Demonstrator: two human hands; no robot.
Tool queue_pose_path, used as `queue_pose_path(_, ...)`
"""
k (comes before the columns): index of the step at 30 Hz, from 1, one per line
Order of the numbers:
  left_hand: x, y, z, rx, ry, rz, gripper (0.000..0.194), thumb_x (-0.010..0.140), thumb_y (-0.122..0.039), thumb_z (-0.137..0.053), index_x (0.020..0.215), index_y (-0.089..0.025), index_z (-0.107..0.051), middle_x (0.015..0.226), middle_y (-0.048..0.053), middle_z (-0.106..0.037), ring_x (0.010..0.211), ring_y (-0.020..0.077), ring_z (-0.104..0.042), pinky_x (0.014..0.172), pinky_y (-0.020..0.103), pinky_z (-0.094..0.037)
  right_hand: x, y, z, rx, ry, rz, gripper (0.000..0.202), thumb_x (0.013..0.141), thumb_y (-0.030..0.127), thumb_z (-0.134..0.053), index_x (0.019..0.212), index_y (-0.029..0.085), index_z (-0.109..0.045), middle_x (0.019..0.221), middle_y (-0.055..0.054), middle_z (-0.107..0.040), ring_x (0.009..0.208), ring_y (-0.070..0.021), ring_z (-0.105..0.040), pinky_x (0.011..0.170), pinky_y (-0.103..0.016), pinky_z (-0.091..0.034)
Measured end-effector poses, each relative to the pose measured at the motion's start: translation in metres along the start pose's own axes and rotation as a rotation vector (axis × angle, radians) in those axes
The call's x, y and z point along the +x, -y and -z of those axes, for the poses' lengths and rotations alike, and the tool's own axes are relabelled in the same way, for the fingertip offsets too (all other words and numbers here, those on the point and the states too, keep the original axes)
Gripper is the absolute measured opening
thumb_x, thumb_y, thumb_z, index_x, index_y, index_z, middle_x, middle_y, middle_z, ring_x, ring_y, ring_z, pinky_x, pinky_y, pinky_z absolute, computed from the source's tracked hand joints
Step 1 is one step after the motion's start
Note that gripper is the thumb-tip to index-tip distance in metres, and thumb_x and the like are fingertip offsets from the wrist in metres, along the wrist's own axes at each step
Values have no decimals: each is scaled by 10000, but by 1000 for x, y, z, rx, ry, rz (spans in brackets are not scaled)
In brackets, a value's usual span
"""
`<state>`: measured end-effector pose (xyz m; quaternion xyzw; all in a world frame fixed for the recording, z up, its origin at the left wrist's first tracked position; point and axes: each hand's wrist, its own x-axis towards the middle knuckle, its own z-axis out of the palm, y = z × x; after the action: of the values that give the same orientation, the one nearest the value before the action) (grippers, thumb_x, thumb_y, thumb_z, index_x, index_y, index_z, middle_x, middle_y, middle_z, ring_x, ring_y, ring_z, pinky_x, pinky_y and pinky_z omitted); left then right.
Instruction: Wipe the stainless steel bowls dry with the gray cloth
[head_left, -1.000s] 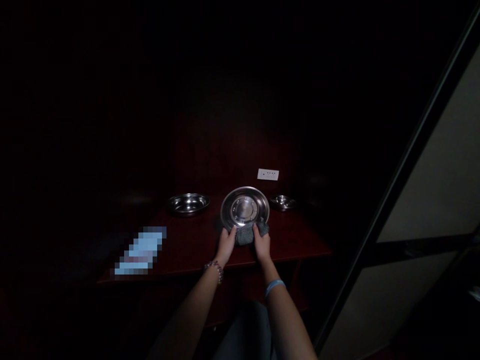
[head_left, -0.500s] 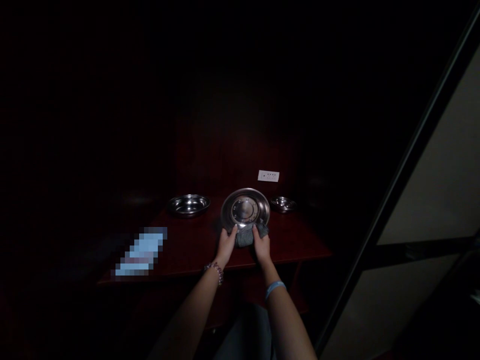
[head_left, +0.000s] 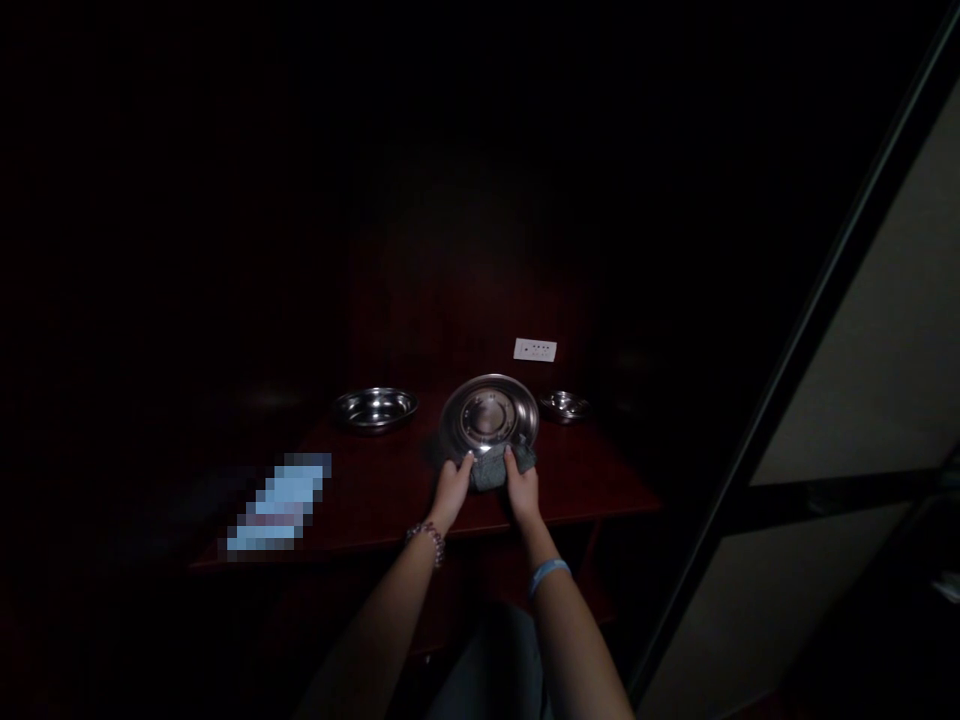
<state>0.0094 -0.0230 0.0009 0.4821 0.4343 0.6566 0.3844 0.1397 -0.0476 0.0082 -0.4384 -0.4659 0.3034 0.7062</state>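
A round stainless steel plate point(head_left: 486, 415) is tilted up above the dark red desk, its face with a ring of small marks turned toward me. My left hand point(head_left: 454, 488) grips its lower left edge, thumb on the near face. At the lower right, my right hand point(head_left: 523, 485) presses a grey cloth point(head_left: 490, 468) against the rim with its thumb on top. The cloth hangs in folds between both hands. Fingers behind the plate and cloth are hidden.
On the dark red desk point(head_left: 390, 495), a shiny steel dish point(head_left: 375, 410) lies at the left and smaller steel dishes point(head_left: 564, 406) at the right. A blurred-out pale blue patch point(head_left: 277, 505) is at front left. A white socket panel point(head_left: 535, 350) is on the back wall.
The plate tilts very slightly differently in my hands. Both hands keep their hold on it and the cloth. The whole view has shifted a little.
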Motion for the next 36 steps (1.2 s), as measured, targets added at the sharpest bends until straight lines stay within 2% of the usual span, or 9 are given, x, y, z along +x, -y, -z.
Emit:
queue_pose_path(7,-6,-13,2,-110,-114,-27,518,838,-608,-552,928,-116,-690,977,141,-749,955,273,-691,857,371,-529,0,-2,-3,17,118,30,432,794,515,-677,1068,190,-753,1105,-67,-765,1096,-251,-683,983,-370,-515)
queue_pose_path(12,-8,-18,1,-140,-154,-30,613,857,-659,-513,1047,-102,-686,1113,170,-727,1075,278,-664,932,370,-510,1,-3,-2,8,78,5,458,797,524,-664,1073,169,-748,1099,-85,-764,1046,-252,-698,968,-369,-517)
queue_pose_path(18,-12,-23,-3,-172,-29,-51,491,895,-514,-572,1192,-132,-654,1302,156,-665,1229,252,-606,1070,373,-438,2,1,-1,57,-47,-1,538,805,550,-637,1137,132,-708,1153,-120,-740,1081,-251,-680,952,-340,-509)
queue_pose_path(22,-12,-15,-7,-149,72,-107,497,834,-400,-675,1270,-169,-613,1368,129,-627,1307,238,-548,1140,390,-361,3,-1,0,61,-63,-11,542,810,546,-628,1149,128,-696,1177,-131,-727,1086,-248,-676,945,-331,-505)
queue_pose_path(26,-6,-1,-7,-38,129,-101,416,783,-392,-719,1140,-181,-692,1275,131,-687,1324,261,-535,1158,412,-325,4,-5,1,57,-69,-15,528,817,550,-616,1127,131,-698,1141,-127,-738,1043,-242,-688,918,-330,-516)
queue_pose_path(29,-2,5,-4,19,133,-14,297,746,-406,-737,957,-196,-749,1062,136,-764,1244,299,-599,1095,415,-397,5,-6,0,57,-87,-6,504,809,545,-632,1091,135,-712,1108,-119,-749,1024,-241,-691,919,-331,-518)
queue_pose_path(32,0,7,-3,32,143,34,248,739,-420,-717,835,-195,-758,898,134,-780,1128,315,-662,1034,415,-450,5,-7,0,53,-84,0,500,804,539,-641,1097,141,-716,1101,-112,-754,1034,-245,-690,931,-336,-516)
queue_pose_path(36,1,5,-3,87,150,-7,326,789,-457,-627,816,-158,-753,922,137,-780,1031,308,-690,1015,426,-461,4,-6,0,19,-59,-8,489,808,539,-634,1088,149,-725,1097,-110,-756,1050,-253,-693,936,-340,-515)
